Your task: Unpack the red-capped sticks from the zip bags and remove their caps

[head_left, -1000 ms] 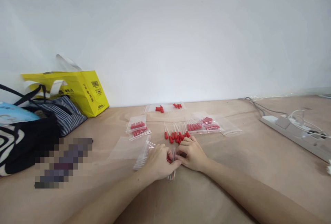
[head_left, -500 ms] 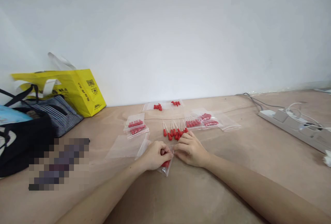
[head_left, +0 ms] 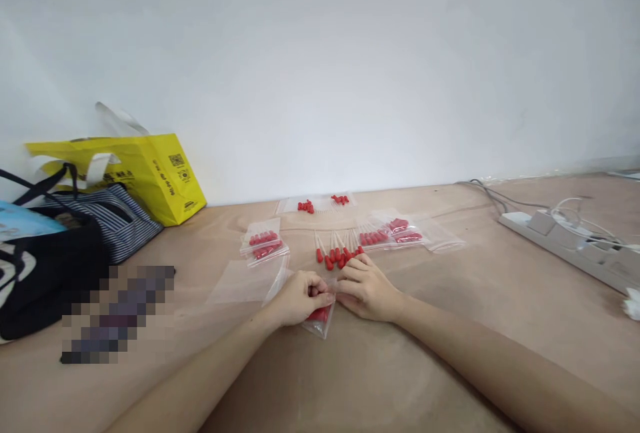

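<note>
Far left on the table point(head_left: 450, 353): a black bag point(head_left: 45, 280) w/ a striped bag point(head_left: 115, 220) behind it, then a yellow bag point(head_left: 150, 176) leaning vs the wall. A blurred patch sits in front of the bags; can't tell what it is.

Moving right: a filled packet point(head_left: 263, 245) of red-tipped pieces, and just below it an empty clear bag point(head_left: 240, 283) lying flat.

Center, near edge: left hand point(head_left: 299, 300) is curled, fingers pinched on the top edge of a small clear bag point(head_left: 320, 320) that has red pieces inside. Bag lies on the table under and between both hands. Right hand point(head_left: 369, 290) touches the left, fingertips pinched on the same top edge from the other side.

Just beyond the hands: loose droppers point(head_left: 337, 254) w/ red bulbs, fanned out in a row. Further back near the wall, two small red piles point(head_left: 323, 204) on clear plastic.

Right of the droppers: more filled packets point(head_left: 395, 233), overlapping, w/ an empty clear one at the end.

Far right: a white power strip point(head_left: 565, 246) w/ plugs and cables, well apart from the hands.
</note>
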`<action>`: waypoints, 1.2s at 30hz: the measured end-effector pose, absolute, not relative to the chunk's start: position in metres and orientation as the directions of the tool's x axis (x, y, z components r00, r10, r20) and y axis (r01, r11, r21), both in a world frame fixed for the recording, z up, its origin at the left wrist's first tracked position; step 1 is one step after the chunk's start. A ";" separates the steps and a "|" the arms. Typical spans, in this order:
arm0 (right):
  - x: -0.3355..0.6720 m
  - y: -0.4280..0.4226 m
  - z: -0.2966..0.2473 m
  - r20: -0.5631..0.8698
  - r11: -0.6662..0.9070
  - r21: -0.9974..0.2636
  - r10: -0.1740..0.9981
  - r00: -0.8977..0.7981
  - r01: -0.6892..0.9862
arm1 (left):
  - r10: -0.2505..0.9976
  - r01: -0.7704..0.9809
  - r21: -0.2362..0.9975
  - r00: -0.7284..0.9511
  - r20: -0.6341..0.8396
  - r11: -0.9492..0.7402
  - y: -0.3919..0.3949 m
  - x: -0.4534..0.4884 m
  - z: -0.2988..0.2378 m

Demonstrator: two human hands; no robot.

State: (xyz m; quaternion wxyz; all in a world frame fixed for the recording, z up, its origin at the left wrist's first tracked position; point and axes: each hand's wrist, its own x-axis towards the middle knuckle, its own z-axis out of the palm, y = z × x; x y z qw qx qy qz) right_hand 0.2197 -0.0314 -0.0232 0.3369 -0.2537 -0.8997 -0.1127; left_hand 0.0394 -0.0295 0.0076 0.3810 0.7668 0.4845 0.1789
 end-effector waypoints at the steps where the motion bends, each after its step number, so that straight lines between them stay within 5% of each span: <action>1: 0.219 -0.031 -0.023 0.667 0.845 0.041 0.374 -0.645 0.533 | 0.878 0.601 0.765 0.467 -0.102 -0.231 -0.029 0.040 0.008; 36: 0.215 -0.033 -0.021 0.647 0.861 0.129 0.303 -0.700 0.492 | 0.870 0.653 0.661 0.493 -0.001 -0.369 -0.032 0.038 0.008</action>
